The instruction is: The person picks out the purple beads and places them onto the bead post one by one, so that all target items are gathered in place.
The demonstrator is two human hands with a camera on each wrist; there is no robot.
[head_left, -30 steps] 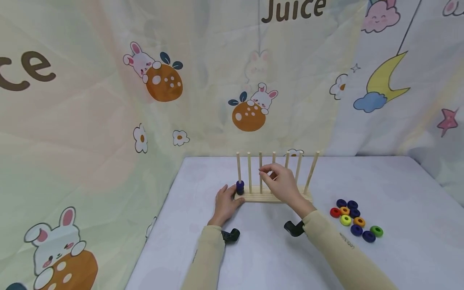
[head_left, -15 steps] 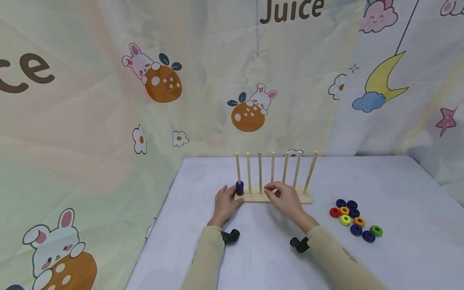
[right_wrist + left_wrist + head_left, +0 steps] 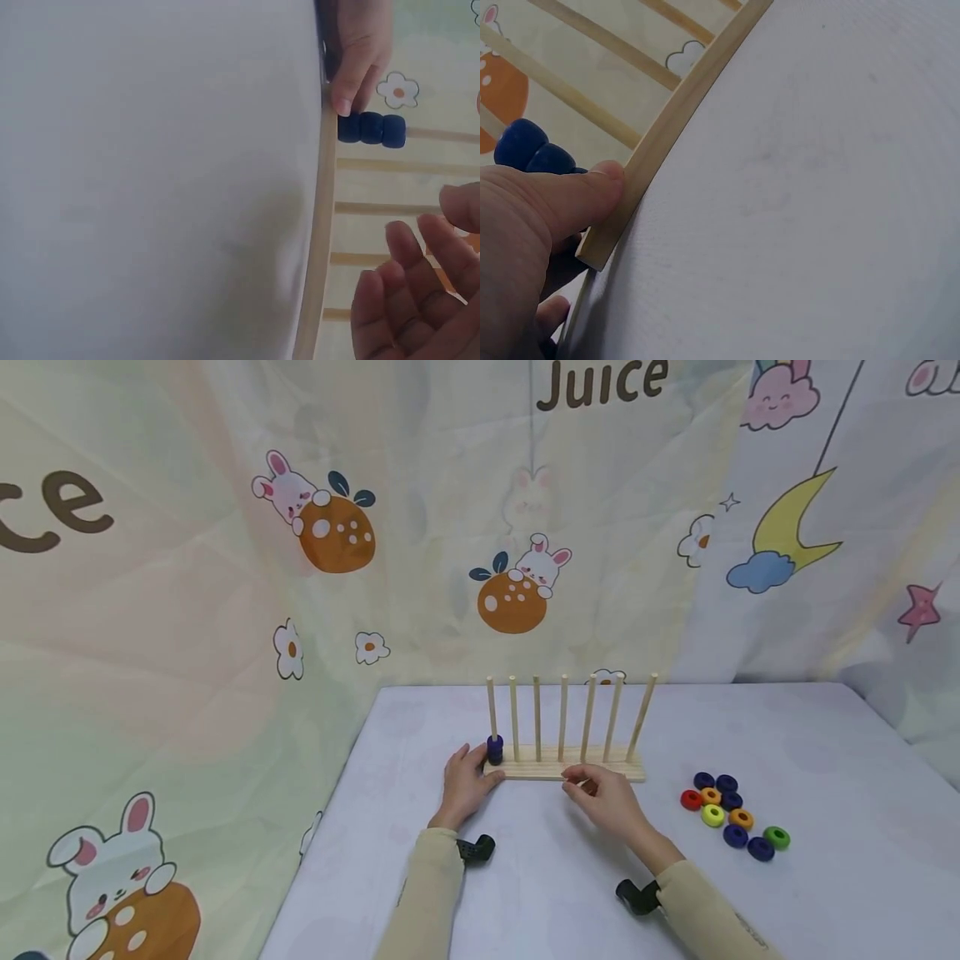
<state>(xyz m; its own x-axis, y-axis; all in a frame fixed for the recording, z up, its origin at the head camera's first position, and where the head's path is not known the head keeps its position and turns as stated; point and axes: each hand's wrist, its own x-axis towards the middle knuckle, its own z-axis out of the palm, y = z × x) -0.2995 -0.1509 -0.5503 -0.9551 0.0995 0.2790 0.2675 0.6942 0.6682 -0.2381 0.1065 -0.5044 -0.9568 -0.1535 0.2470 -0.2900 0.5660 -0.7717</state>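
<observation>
Pegboard (image 3: 528, 769) | left hand (image 3: 463, 783): grips end | right hand (image 3: 606, 797): loosely curled, nearby

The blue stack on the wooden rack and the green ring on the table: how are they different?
Number: the blue stack is three rings; the green ring is just one.
Place: the blue stack is threaded on the leftmost peg, while the green ring lies on the table.
Nearness: the blue stack sits beside the left hand; the green ring lies off to the right of the right hand.
Both are rounded in shape.
</observation>
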